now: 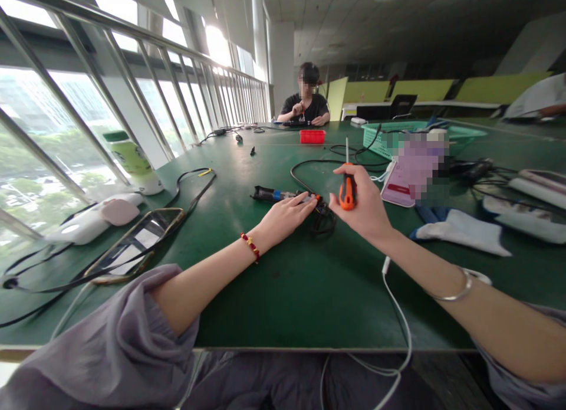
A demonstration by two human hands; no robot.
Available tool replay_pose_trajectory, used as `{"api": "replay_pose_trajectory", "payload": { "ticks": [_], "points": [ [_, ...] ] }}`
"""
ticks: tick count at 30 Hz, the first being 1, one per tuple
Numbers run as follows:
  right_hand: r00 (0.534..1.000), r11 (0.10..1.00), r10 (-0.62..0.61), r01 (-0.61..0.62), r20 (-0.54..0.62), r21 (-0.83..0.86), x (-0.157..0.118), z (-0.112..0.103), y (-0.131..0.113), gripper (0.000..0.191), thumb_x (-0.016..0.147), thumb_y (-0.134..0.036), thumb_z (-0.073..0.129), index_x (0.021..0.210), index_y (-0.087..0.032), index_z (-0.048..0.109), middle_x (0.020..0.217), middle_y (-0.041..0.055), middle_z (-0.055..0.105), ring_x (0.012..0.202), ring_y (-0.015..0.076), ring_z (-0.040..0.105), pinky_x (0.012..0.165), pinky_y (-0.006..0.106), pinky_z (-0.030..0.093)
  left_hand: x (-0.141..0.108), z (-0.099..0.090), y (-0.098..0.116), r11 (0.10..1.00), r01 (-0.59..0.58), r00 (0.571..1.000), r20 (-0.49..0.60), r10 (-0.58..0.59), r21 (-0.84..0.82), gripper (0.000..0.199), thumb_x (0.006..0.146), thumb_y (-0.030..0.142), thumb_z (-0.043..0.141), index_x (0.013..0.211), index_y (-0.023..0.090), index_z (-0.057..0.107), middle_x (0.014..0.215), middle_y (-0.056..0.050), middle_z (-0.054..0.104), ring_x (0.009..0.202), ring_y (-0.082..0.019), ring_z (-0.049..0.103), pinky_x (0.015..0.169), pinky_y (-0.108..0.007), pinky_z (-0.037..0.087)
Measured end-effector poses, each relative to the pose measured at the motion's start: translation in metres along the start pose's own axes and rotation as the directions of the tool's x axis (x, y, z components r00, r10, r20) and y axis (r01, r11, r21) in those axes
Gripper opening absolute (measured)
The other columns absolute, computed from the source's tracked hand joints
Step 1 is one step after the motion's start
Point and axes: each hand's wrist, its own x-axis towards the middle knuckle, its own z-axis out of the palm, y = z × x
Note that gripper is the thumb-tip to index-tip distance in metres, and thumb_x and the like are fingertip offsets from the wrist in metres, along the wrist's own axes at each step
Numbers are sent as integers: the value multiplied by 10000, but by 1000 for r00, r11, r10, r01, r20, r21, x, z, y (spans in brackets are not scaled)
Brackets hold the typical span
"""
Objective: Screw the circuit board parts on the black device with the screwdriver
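My right hand (365,200) is closed around a screwdriver (347,189) with an orange and black handle. The metal shaft points up and away from me, clear of the table. My left hand (285,221) lies with its fingers stretched out over a slim black tubular device (266,194) on the table. This device has a blue band, and its wires and inner parts show near my fingertips. My palm and fingers cover part of it, and my left thumb is hidden. A black cord (305,163) loops behind the device.
To the left are a phone (139,245), a white handheld item (95,218), a black strap and a green-capped bottle (132,162). On the right lie a propped phone (404,177), a cloth glove (462,230) and a green basket (374,140). Beyond a red box (312,137), another person (305,100) sits.
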Motion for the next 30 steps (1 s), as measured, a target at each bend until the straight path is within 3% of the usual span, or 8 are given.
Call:
{"api": "replay_pose_trajectory", "payload": {
  "ticks": [3,7,12,15,20,30],
  "points": [
    [1000,997,-8,9,-23,77,0,-4,-1,177,825,-286,495,966,-205,565,945,48,633,841,182,605,783,299,464,-3,0,-3,999,-38,999,-38,38,-11,419,907,64,419,1317,113,485,1356,-126,526,1302,-204,443,1052,-359,420],
    [998,970,60,-53,-25,238,1,-8,0,257,875,-359,426,799,-206,617,777,19,649,736,161,624,698,279,461,-3,-1,-3,996,-81,995,-63,83,30,369,924,101,415,1272,112,537,1351,-116,533,1251,-219,497,1082,-404,382],
    [983,956,129,-87,-133,282,4,-10,0,134,793,-275,531,905,-216,488,711,-24,568,581,119,545,589,259,436,-1,-5,12,995,-12,1000,6,11,95,347,940,123,399,1240,93,570,1354,-117,530,1272,-252,473,1054,-393,412],
    [988,943,131,-99,-83,319,4,-9,0,134,766,-255,557,844,-223,453,710,-27,546,607,120,554,596,256,447,-4,-8,19,997,31,998,61,-36,74,354,937,129,403,1251,83,560,1403,-127,473,1326,-249,407,1055,-356,414],
    [995,959,85,-68,-53,276,2,-9,-3,103,786,-262,554,740,-207,481,681,-16,537,621,121,544,628,259,441,-7,-13,18,999,12,991,135,-19,49,373,935,144,412,1281,70,528,1430,-154,425,1335,-237,395,1077,-356,392],
    [996,946,84,-70,-31,317,2,-4,-3,116,776,-261,583,732,-201,493,648,-39,503,578,108,504,613,260,407,-7,-23,22,998,20,980,197,-31,55,356,937,138,405,1260,90,550,1431,-165,422,1341,-249,383,1013,-336,450]
  ]
}}
